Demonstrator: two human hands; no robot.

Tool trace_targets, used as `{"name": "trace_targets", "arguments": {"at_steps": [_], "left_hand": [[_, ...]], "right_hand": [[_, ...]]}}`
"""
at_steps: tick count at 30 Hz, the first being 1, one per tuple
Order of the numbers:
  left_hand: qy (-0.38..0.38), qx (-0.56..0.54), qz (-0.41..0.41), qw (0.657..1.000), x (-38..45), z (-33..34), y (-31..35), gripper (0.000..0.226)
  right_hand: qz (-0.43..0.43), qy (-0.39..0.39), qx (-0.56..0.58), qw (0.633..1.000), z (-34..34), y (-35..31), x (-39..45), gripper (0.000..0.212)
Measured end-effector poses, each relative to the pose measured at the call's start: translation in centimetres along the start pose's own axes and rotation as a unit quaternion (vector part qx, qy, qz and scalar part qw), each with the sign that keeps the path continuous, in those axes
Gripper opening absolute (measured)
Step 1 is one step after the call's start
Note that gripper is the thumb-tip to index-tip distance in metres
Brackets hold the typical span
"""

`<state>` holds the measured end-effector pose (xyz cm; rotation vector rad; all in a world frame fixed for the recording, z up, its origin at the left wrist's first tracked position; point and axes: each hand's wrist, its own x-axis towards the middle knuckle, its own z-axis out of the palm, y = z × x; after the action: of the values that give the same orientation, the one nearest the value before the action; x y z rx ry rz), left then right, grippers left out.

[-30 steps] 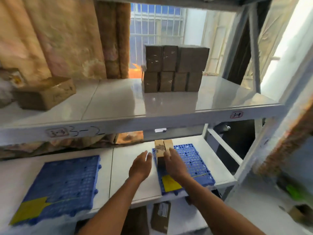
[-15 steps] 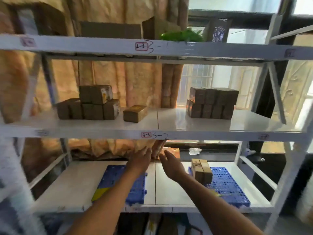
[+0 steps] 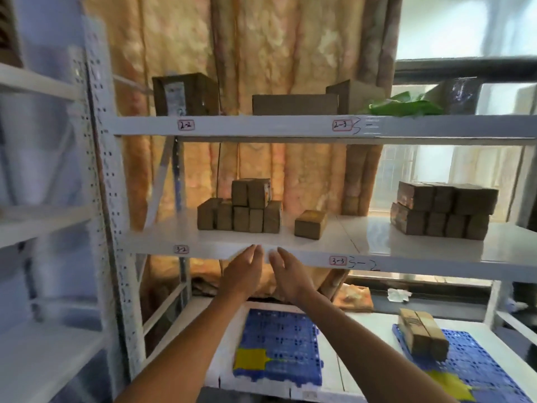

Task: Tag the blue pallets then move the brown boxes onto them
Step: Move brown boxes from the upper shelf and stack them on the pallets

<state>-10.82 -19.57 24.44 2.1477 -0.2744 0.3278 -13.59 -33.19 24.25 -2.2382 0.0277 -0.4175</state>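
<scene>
A: While both your arms reach up, what lies nearest you?

B: On the bottom shelf point(image 3: 363, 324) you have two pallets. The left pallet point(image 3: 279, 347) is bare apart from a yellow tag point(image 3: 250, 359) at its near corner. The right pallet point(image 3: 470, 370) carries a yellow tag point(image 3: 450, 383) too, and two boxes point(image 3: 421, 334) stand side by side on its far left part.

A: And your hands?

B: Your left hand point(image 3: 244, 274) and right hand point(image 3: 287, 276) are raised close together, palms facing each other, fingers straight and relaxed, holding nothing. Their fingertips sit in front of the edge of the middle shelf point(image 3: 319, 242).

A: What stands beyond them?

B: Just past your fingertips a stack point(image 3: 241, 210) of small brown boxes sits on that shelf, two on top of a row. A single box point(image 3: 310, 224) stands beside it to the right. Well to the right is a bigger stack point(image 3: 444, 210). Nothing sits between your hands and the near stack except the shelf edge.

A: Farther back?

B: The top shelf point(image 3: 261, 125) holds larger cartons point(image 3: 186, 94) and something green point(image 3: 406, 107). A patterned curtain point(image 3: 261, 53) hangs behind.
</scene>
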Motion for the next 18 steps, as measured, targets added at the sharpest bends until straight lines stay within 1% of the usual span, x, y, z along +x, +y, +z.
{"name": "trace_targets", "arguments": {"at_steps": [3, 4, 6, 8, 9, 11, 12, 14, 15, 17, 18], "left_hand": [[0.037, -0.025, 0.037, 0.998, 4.5, -2.7, -1.3, 0.056], [0.046, -0.026, 0.045, 0.998, 5.7, -3.4, -1.8, 0.055], [0.071, -0.044, 0.064, 0.994, 8.6, -4.8, -3.3, 0.049], [0.094, -0.068, 0.094, 0.989, 11.6, -6.2, -4.7, 0.039], [0.121, -0.073, 0.112, 0.984, 13.1, -6.8, -4.9, 0.035], [0.193, -0.064, 0.162, 0.966, 16.7, -7.5, -5.2, 0.026], [0.214, -0.05, 0.178, 0.959, 18.3, -7.5, -5.2, 0.025], [0.22, -0.006, 0.169, 0.961, 20.6, -7.0, -4.8, 0.041], [0.223, 0.015, 0.165, 0.96, 21.5, -6.8, -4.4, 0.049], [0.225, 0.039, 0.183, 0.956, 23.2, -6.5, -3.6, 0.056], [0.211, 0.04, 0.193, 0.957, 24.0, -6.4, -3.1, 0.058]], "right_hand": [[-0.027, 0.086, 0.015, 0.996, 1.4, -2.2, 4.5, 0.044], [-0.03, 0.125, 0.014, 0.992, 1.4, -2.5, 5.8, 0.041], [-0.012, 0.202, -0.029, 0.979, 1.2, -2.5, 9.0, 0.049], [0.007, 0.268, -0.127, 0.955, 0.4, -2.0, 11.8, 0.058], [0.017, 0.285, -0.173, 0.943, -0.3, -1.4, 13.1, 0.063], [0.063, 0.278, -0.233, 0.93, -1.7, -0.5, 15.2, 0.071], [0.093, 0.26, -0.249, 0.928, -2.2, 0.1, 16.1, 0.074], [0.149, 0.224, -0.253, 0.929, -2.8, 1.3, 17.2, 0.073], [0.163, 0.218, -0.242, 0.931, -2.7, 2.1, 17.7, 0.071], [0.164, 0.234, -0.223, 0.932, -2.2, 3.1, 18.2, 0.065], [0.153, 0.243, -0.221, 0.932, -2.2, 3.5, 18.4, 0.063]]}}
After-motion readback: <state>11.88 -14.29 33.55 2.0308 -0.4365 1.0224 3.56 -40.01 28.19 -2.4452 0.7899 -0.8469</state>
